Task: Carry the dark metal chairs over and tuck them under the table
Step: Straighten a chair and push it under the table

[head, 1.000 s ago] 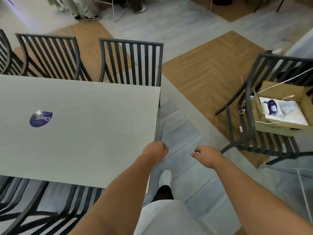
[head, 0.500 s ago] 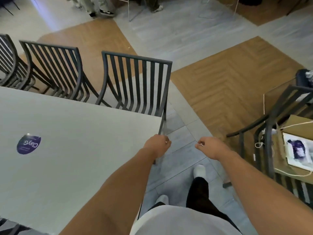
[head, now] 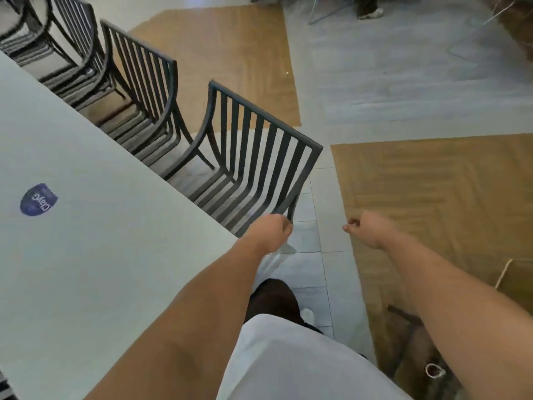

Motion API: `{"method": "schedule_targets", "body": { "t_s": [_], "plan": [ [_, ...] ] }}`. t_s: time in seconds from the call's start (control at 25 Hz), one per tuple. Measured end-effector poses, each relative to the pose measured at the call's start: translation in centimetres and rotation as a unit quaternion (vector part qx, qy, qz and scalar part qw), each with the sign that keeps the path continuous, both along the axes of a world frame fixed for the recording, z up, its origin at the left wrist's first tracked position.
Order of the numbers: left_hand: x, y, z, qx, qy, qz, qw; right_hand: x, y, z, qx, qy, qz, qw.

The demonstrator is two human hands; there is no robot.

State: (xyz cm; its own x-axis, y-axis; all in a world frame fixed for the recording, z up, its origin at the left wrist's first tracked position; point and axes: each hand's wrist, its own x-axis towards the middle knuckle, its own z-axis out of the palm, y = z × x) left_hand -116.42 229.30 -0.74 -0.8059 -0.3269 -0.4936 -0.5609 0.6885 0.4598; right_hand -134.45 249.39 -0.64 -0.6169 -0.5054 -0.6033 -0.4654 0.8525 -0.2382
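Head view, step in hand: the person stands at the corner of the table (head: 95, 255), walking with nothing carried; this looks like the gap between chairs, one row placed and another chair yet to be fetched.
Left hand: the left hand (head: 269, 230) is curled into a loose fist, empty, hanging just above the table's corner and in front of the nearest chair's leg; whether it touches that leg cannot be told.
Right hand: the right hand (head: 364, 229) is also loosely curled with fingers drawn in, holding nothing, out over the floor (head: 403, 82).
Chairs: three dark chairs with slatted backs and seats line the table's far edge; the nearest chair (head: 259, 157) has its seat partly under the top, the middle chair (head: 144, 90) and far chair (head: 60, 44) sit likewise.
Sticker: a blue round sticker (head: 39, 199) lies on the pale tabletop.
Next move: probably turning toward a loose chair and taking its back rail with both hands.
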Motion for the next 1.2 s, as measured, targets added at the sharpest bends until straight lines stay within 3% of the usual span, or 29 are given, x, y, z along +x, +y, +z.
{"method": "schedule_targets", "body": {
  "t_s": [0.48, 0.76, 0.96, 1.2],
  "plan": [
    [-14.1, -14.6, -3.6, 0.010, -0.055, 0.203, 0.978, -19.3, -23.3, 0.6, -0.053, 0.027, 0.190, 0.980],
    [-17.0, -20.2, -3.9, 0.023, -0.054, 0.327, 0.943, -25.6, -38.1, 1.1, -0.070, 0.040, 0.342, 0.936],
    [-19.2, -20.1, -4.4, 0.013, -0.070, 0.457, 0.887, -28.2, -47.3, -1.0, -0.076, 0.021, 0.488, 0.869],
    [-24.6, -14.9, -3.1, 0.037, -0.051, 0.638, 0.768, -29.1, -52.8, -1.1, -0.080, -0.020, 0.649, 0.756]
  ]
}}
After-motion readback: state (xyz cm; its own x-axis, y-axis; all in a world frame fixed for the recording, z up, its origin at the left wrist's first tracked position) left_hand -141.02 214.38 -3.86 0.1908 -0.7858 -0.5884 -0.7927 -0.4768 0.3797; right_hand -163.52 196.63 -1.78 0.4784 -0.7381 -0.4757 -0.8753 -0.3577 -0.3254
